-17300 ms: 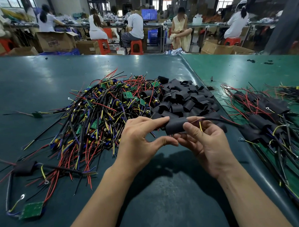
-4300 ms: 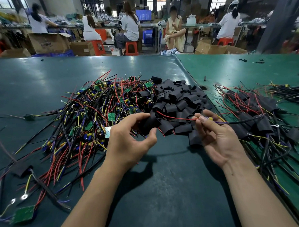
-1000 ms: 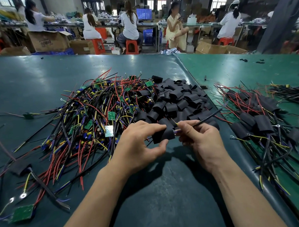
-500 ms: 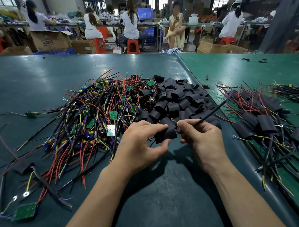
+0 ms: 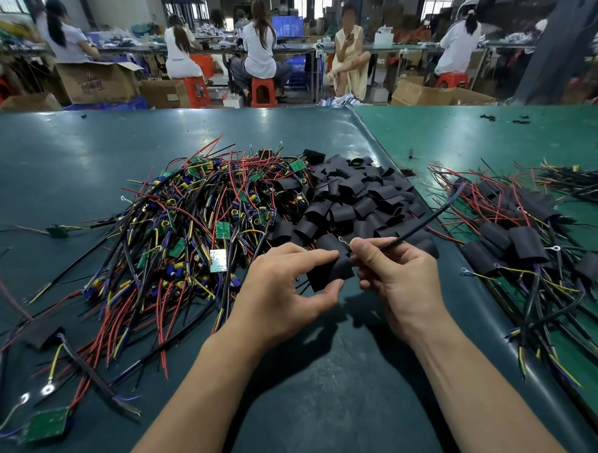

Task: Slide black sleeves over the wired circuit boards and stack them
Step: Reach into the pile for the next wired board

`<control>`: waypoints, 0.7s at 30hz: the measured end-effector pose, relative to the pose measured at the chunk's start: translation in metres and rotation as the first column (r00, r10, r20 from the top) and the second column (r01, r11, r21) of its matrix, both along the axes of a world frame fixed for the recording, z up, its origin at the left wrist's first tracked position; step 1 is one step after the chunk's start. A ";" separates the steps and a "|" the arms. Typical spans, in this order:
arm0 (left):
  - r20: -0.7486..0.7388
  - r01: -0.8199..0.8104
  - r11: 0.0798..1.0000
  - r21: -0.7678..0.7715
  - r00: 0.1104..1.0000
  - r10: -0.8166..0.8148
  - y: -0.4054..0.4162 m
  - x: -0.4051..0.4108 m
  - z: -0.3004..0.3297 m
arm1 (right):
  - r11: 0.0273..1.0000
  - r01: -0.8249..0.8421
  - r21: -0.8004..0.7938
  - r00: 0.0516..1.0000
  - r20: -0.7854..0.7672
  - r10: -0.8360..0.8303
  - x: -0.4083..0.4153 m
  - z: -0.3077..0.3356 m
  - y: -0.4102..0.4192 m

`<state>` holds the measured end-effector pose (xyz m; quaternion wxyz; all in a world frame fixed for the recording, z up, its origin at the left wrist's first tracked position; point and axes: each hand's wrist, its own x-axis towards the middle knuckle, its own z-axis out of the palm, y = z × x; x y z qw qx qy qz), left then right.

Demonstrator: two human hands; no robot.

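We pinch a black sleeve (image 5: 330, 272) w/ our left hand (image 5: 286, 292), thumb under, fingers on top, above the mat's near-middle. Our right hand (image 5: 395, 277) pinches the black cable (image 5: 424, 222) right at the sleeve's right mouth; the cable runs up-right toward the sleeved stack (image 5: 517, 237). Sleeve axis lies left-right, so the pull likely goes rightward; board hidden inside, can't tell depth.

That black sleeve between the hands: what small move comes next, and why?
Probably draw the black cable further right while the left hand steadies the black sleeve. The right hand pinches wires at the sleeve's mouth, suggesting the board isn't seated yet.
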<state>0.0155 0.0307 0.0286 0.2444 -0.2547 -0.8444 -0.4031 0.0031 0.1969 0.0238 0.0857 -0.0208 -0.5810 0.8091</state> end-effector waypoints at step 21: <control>0.001 0.030 0.999 0.012 1.000 -0.030 -0.002 -0.003 -0.002 | 0.990 -0.136 0.034 0.988 0.076 0.133 0.002 -0.002 -0.009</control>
